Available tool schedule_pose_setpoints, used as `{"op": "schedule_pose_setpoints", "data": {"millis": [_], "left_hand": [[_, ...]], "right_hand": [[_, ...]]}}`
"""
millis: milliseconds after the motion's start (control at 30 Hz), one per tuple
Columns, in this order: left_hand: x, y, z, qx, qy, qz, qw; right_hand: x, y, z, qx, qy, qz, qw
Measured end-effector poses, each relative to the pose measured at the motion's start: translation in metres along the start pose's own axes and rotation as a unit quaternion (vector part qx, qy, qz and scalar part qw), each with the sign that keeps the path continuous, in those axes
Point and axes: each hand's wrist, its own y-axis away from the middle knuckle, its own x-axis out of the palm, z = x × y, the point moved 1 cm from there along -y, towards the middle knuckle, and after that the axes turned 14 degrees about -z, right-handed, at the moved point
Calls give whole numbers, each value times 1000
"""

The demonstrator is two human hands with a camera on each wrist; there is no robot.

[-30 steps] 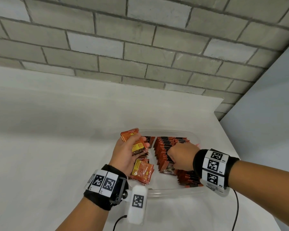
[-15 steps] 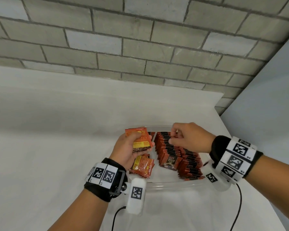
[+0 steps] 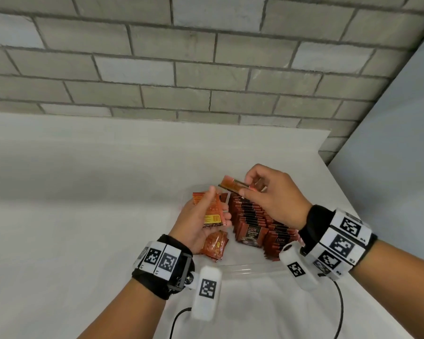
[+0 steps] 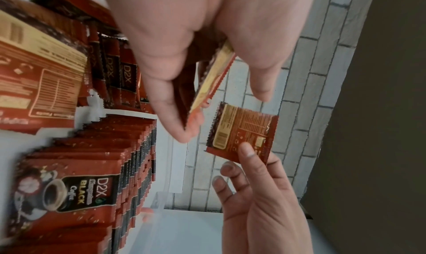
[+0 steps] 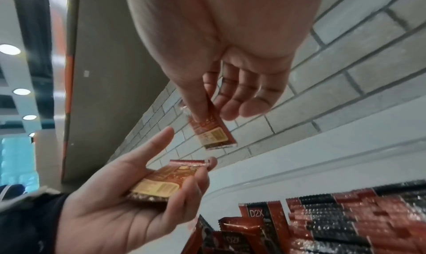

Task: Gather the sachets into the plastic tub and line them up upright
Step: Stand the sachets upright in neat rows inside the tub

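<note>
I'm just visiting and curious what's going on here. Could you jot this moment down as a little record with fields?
Setting: white table against a grey block wall
Container: clear plastic tub
Already lined up: rows of upright sachets in the tub
Loose: small pile of sachets lying in the tub's left part
Left hand: holds a few sachets above the tub
Right hand: pinches a single sachet above the rows
Step not yet done: single sachet not placed

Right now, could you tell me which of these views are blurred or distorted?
Head view: fairly sharp, wide-angle bending of the brick wall. Left wrist view: the upright sachets smear with blur toward the left edge, though the near label reads clearly. Right wrist view: the right hand looms soft and oversized; bright ceiling lights glare at the left.
</note>
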Motion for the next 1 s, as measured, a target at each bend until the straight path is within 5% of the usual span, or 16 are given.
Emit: {"op": "schedule_pose_setpoints", "data": {"millis": [133,267,400,500,700,900,1000], "left_hand": [[2,0,-3,-17,74,8,997],[1,-3,-6,15,72,-21,997],[-1,-6,-6,38,84,-64,994],[1,-6,-6,48,79,-50,995],[5,0,-6,34,58,4,998],[4,-2,-1,44,24,3,999],[1,-5,0,44,53,-38,997]], "right_hand": [[5,6,2,-89,55,93,990],[3,8,4,-48,85,179,979],[3,10,2,95,23,91,991],[12,15,-2,187,-51,100,976],[9,3,4,170,-95,43,980],[5,3,-5,249,-156,104,950],[-2,1,-13,218,-88,119,965]]}}
